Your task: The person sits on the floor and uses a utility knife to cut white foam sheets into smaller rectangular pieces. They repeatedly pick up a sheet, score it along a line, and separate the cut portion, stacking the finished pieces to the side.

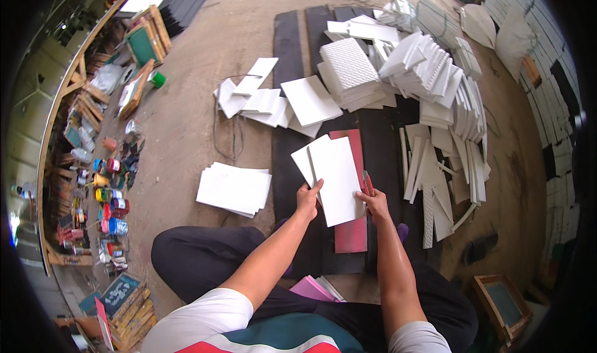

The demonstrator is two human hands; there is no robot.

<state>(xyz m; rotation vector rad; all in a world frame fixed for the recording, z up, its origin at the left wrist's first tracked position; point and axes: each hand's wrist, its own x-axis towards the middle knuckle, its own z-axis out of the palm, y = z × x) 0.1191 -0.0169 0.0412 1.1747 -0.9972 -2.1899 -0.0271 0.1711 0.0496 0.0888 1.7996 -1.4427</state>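
Observation:
My left hand (pixel 308 199) is closed on the left edge of a white rectangular foam sheet (pixel 341 172), its thumb lying on top. A second white sheet (pixel 303 161) shows behind it, fanned out to the left. At the sheet's right edge, my right hand (pixel 375 205) is closed around a slim red cutter knife (pixel 368 184), and its thumb touches the sheet. Beneath the sheets lies a long red board (pixel 350 241) on black planks (pixel 305 253). How far the sheets are above the board I cannot tell.
Left of my arms, a stack of white sheets (pixel 234 188) lies on the floor. Ahead are loose white pieces (pixel 311 101) and a textured white stack (pixel 351 67). Offcuts (pixel 429 179) spread on the right. Paint jars (pixel 113 194) line the far left; a wooden frame (pixel 504 303) sits lower right.

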